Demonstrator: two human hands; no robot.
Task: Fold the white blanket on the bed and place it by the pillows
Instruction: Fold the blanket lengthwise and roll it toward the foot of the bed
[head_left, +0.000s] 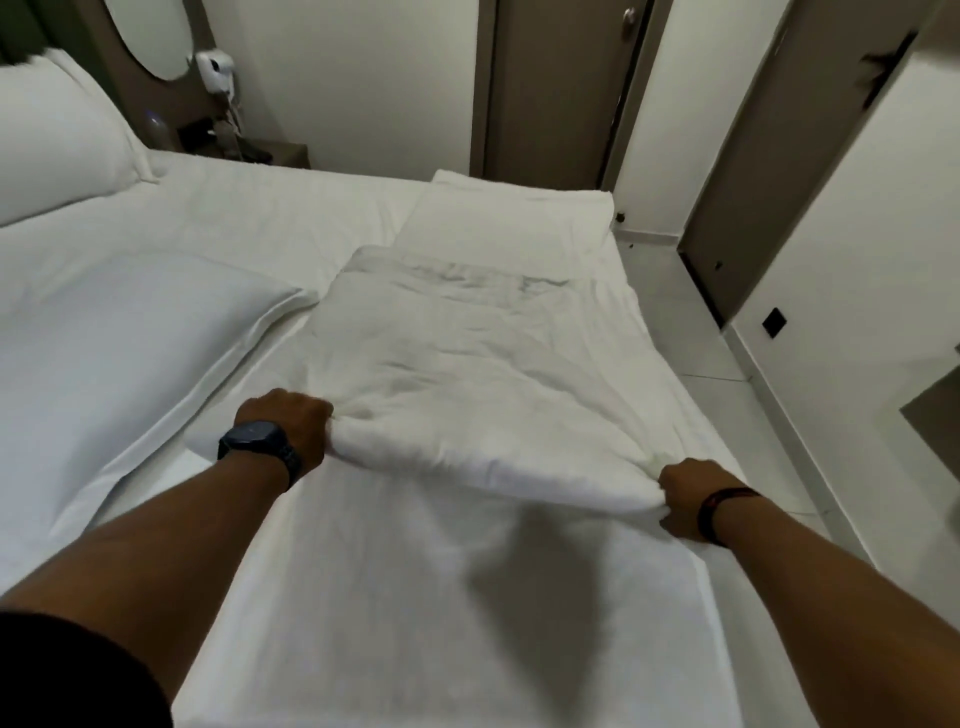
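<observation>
The white blanket (467, 374) lies as a long strip down the right side of the bed (291, 218). Its near end is lifted and doubled over, and a flat part of it runs under my arms toward me. My left hand (285, 421), with a dark watch on the wrist, grips the left corner of that raised edge. My right hand (685, 493), with a dark band on the wrist, grips the right corner. One white pillow (119, 332) lies flat to the left of the blanket. Another pillow (57, 130) leans at the far left.
The bed's right edge drops to a pale tiled floor (727, 364). Beyond stand brown doors (550, 88) and white walls. A nightstand (280, 153) with small items and a wall-mounted white device (215, 65) sit behind the bed's far side.
</observation>
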